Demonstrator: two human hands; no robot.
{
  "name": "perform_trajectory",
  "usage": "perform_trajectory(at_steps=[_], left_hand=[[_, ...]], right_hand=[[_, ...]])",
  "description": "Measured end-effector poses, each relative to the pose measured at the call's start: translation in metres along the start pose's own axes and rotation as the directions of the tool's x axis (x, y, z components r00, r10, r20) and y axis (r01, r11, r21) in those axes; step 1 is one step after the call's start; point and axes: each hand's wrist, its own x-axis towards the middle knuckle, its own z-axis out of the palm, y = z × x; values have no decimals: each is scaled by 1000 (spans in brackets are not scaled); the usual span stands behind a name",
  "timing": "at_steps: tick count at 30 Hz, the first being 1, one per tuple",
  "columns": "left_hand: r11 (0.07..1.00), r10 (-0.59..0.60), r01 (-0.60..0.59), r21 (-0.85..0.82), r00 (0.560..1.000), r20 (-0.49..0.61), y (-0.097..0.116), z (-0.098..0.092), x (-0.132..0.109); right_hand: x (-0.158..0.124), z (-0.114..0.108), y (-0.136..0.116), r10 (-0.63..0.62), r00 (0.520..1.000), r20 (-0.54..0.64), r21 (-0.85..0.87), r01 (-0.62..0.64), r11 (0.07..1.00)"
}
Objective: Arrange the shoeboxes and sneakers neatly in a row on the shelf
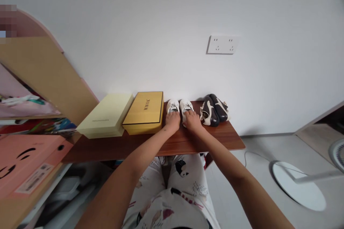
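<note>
Two white sneakers [172, 105] stand side by side on a brown wooden bench top [185, 145], toes toward the wall. My left hand [172, 120] is closed over the heel end of the left sneaker. Around the heel of the right sneaker [186, 105] my right hand [192, 120] is closed too. The hands hide both heels. Just right of my right hand lies a pair of black sneakers [213, 109] with cream trim, set at an angle. A yellow shoebox [145, 109] with dark edges and lettering sits left of my left hand.
A pale yellow box [106, 114] lies left of the yellow one. Farther left are a pink box [29, 161] with a printed face and a tan shelf side panel [48, 75]. A white fan base [298, 184] stands on the floor at right. The wall [172, 35] carries a socket plate [221, 44].
</note>
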Motion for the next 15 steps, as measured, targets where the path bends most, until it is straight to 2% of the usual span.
perform_trajectory(at_steps=[4, 7, 9, 11, 13, 15], left_hand=[[987, 155, -152, 55, 985, -69, 13, -7, -8], [938, 318, -330, -108, 941, -116, 37, 1, -13], [882, 365, -386, -270, 922, -125, 58, 13, -14], [839, 336, -341, -425, 938, -89, 79, 27, -12], [817, 261, -223, -532, 965, -5, 99, 41, -7], [800, 185, -98, -592, 979, 87, 114, 52, 0]], right_hand=[[-11, -2, 36, -33, 970, -239, 194, 81, 978], [-20, -5, 83, 54, 920, -388, 317, 78, 945], [-26, -8, 120, 186, 888, -421, 357, -26, 934], [-32, -10, 156, 344, 851, -396, 362, -200, 911], [-36, -12, 187, 493, 806, -328, 339, -387, 858], [-39, -11, 210, 558, 801, -217, 319, -482, 816]])
